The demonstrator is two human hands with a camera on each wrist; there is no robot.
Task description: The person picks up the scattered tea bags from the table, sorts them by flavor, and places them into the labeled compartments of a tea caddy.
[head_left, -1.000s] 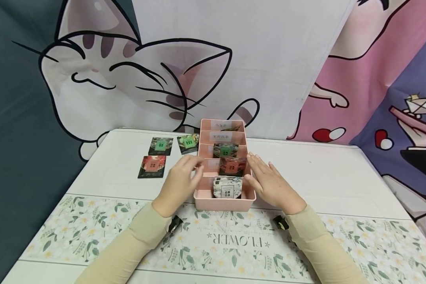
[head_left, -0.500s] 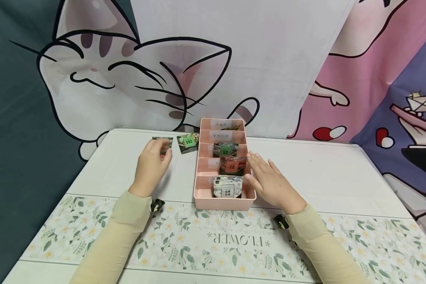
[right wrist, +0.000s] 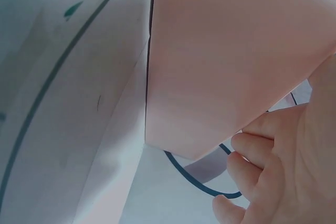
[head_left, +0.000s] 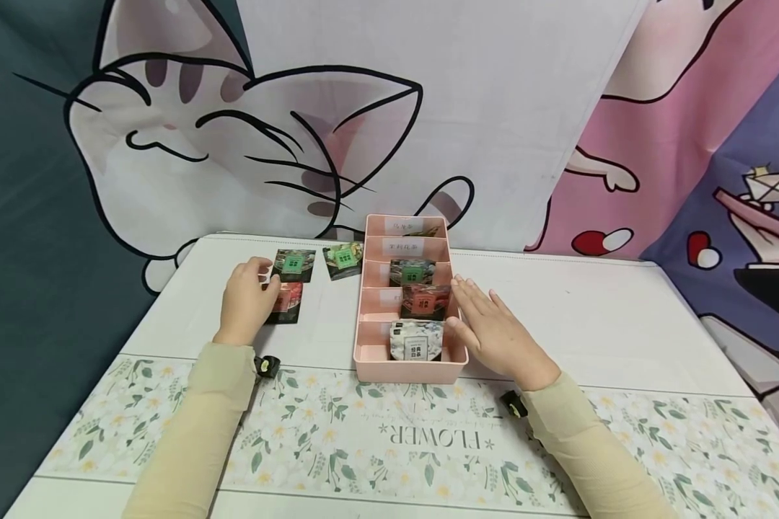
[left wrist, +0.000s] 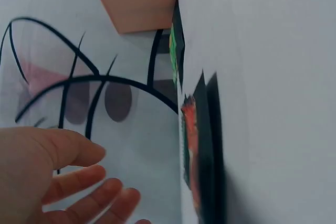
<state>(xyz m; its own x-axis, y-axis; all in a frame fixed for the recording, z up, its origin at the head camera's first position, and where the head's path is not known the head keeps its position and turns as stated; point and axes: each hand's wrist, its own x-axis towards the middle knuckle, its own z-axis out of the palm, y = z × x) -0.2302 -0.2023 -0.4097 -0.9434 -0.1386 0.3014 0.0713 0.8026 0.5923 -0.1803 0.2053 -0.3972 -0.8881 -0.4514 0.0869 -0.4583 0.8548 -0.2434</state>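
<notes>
Possibly the red tea sachet [head_left: 289,303] skids if the left hand [head_left: 243,304], empty and loosely spread, pinches poorly. Overpressing, the straight-fingered right hand [head_left: 498,335] could shift the pink divided box [head_left: 412,373].

You get bright, even light over the white table [head_left: 591,317] in the head view, with only faint, soft shadows and a wide-angle stretch that splays its side edges outward toward you. Your left wrist view is dimmer and bluish, with the nearest packet [left wrist: 212,182] blurred and a soft shadow spreading beside it, while your right wrist view is hazy, with glare on the pink box [right wrist: 226,61] and a bright band along the table's far edge.
</notes>
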